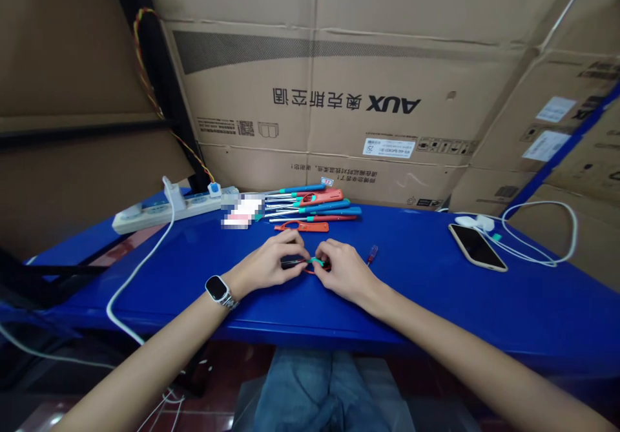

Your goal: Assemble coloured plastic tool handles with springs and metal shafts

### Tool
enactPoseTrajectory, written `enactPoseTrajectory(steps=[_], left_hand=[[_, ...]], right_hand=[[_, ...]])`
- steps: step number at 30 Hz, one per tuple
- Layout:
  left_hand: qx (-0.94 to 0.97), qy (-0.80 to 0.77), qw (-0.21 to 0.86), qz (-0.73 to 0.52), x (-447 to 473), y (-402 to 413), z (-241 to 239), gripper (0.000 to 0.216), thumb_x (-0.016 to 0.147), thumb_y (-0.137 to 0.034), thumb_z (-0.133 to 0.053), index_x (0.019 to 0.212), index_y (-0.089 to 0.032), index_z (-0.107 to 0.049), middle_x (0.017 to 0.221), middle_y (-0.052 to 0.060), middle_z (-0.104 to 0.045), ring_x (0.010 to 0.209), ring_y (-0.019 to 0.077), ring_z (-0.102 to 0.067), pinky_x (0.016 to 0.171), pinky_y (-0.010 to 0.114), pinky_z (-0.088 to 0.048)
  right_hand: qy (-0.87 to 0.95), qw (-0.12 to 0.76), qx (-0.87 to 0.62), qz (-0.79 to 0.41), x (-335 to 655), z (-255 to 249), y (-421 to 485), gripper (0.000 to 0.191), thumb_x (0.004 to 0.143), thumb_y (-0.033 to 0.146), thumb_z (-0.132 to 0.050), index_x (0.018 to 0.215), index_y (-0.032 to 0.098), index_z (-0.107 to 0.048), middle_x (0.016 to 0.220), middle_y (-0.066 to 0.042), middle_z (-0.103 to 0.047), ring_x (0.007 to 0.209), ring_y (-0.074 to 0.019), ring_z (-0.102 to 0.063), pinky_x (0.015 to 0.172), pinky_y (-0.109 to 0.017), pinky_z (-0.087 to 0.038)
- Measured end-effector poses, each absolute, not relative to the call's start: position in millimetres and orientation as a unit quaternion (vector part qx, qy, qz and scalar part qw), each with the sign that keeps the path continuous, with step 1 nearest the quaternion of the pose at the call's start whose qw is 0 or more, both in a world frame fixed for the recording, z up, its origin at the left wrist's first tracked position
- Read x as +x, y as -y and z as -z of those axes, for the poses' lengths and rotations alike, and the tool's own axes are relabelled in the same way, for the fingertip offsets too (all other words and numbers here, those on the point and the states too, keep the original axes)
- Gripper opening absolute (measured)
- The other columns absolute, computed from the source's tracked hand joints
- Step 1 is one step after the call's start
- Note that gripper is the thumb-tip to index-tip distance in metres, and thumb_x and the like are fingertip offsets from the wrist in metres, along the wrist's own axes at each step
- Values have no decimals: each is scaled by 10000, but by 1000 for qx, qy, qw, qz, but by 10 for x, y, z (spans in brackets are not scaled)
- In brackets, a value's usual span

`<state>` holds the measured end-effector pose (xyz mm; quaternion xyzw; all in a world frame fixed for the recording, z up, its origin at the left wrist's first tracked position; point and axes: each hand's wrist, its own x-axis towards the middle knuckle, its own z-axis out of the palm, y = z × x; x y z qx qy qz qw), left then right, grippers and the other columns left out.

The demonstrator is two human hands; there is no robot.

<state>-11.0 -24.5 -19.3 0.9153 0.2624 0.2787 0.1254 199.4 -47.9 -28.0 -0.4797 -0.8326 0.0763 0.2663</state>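
Note:
Both hands meet over the blue table (411, 290) around a stick lighter (317, 261) with a green part and red edges. My left hand (271, 261), with a watch on its wrist, is closed on the lighter's dark, thin end. My right hand (346, 270) pinches the green and red part; fingers hide much of it. Just beyond my hands lies an orange lighter casing (314, 227). Behind it is a pile of stick lighters (329, 210) with blue and red handles and metal tubes. A small screwdriver (372, 254) lies right of my right hand.
A white power strip (194, 206) with plugs and a white cable (145, 261) runs along the left. To the right are a phone (477, 246) and a coiled charging cable (574, 225). Cardboard (339, 64) walls the table's back. A blurred patch covers the lighters' left end.

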Motion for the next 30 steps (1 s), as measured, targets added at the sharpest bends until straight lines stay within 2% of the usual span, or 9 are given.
enactPoseTrajectory(steps=[5,20,24,30], left_hand=[[941,-238,102,-217,-127,256,219,235,978,-324,-546,947,-196,-741,935,58,-567,872,172,-553,788,281,-467],[944,-238,80,-214,-127,208,279,323,1011,-353,-474,964,-207,-758,907,63,-561,853,178,-545,777,293,-469],[944,-240,79,-211,-139,193,278,335,1014,-363,-464,978,-212,-761,912,65,-565,851,179,-547,773,297,-471],[944,-241,80,-210,-143,190,268,259,994,-309,-509,1004,-227,-754,921,56,-573,863,178,-559,803,301,-470]], right_hand=[[840,241,-482,-61,2001,276,482,36,852,189,-587,835,192,-619,866,-28,-623,736,-148,-600,672,-252,-397],[847,140,-513,5,1930,125,487,15,848,213,-592,833,212,-593,853,-40,-617,696,-174,-584,563,-282,-281],[870,117,-478,11,1967,75,485,82,891,232,-569,823,206,-608,867,-51,-613,764,-184,-593,593,-280,-321],[888,144,-436,2,2118,135,615,184,946,255,-511,924,177,-676,940,-79,-595,892,-209,-578,760,-317,-431]])
